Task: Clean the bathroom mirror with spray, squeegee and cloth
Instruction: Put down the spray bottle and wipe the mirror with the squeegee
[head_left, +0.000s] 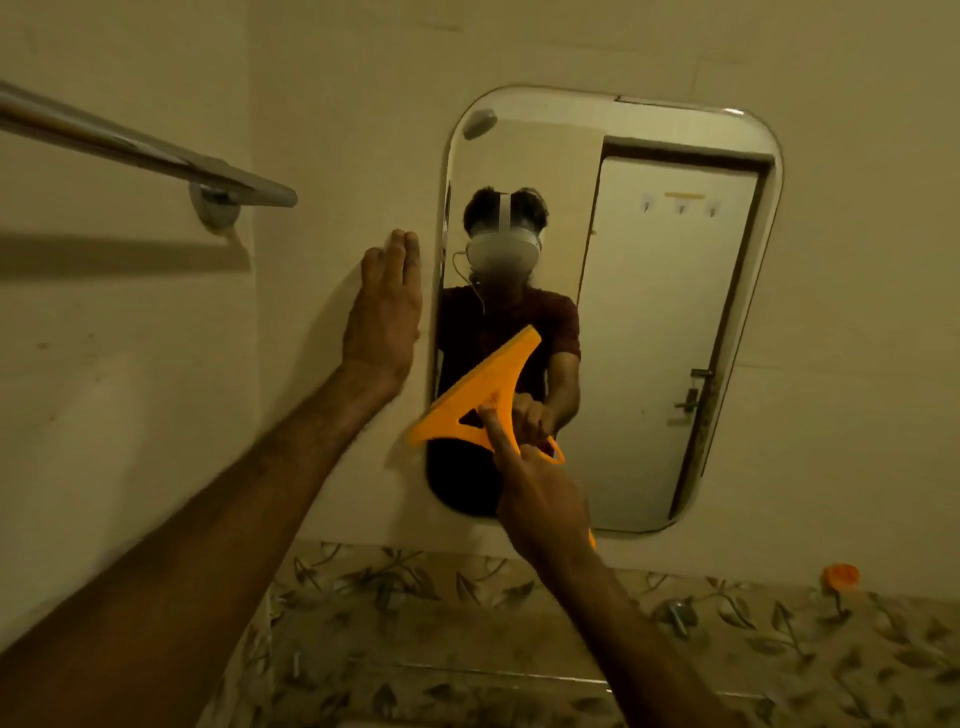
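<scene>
Item: squeegee (480, 392), orange, triangular head with handle. Held in my right hand (540, 501), fingers closed round the handle, index finger laid up along the neck. The blade's long axis runs from about 7 o'clock to 1 o'clock, tilted, low end at the mirror's lower left rim, high end over the glass. It looks to be on or just off the glass; I cannot tell which.

Item: mirror (670, 322), tall, rounded corners, fixed to the wall. It lies at 12 o'clock from my right hand. The squeegee covers only its lower left part.

Item: my left hand (387, 312), open and flat on the wall, fingers together pointing to 12 o'clock, just beside the mirror's left edge. It holds nothing. It is near the squeegee but not touching it.

Item: towel rail (156, 148), at 10 o'clock, well apart from the blade.

Item: patterned tile band (395, 582) under the mirror, with a small orange object (840, 576) at 4 o'clock, too blurred to name.

Judgement: squeegee step in hand. The right hand alone does the work. Open room lies toward 1 to 3 o'clock across the glass; the left rim and my braced left hand close off 9 o'clock. The blade likely wants levelling before a clean pull. No spray bottle or cloth in view.
</scene>
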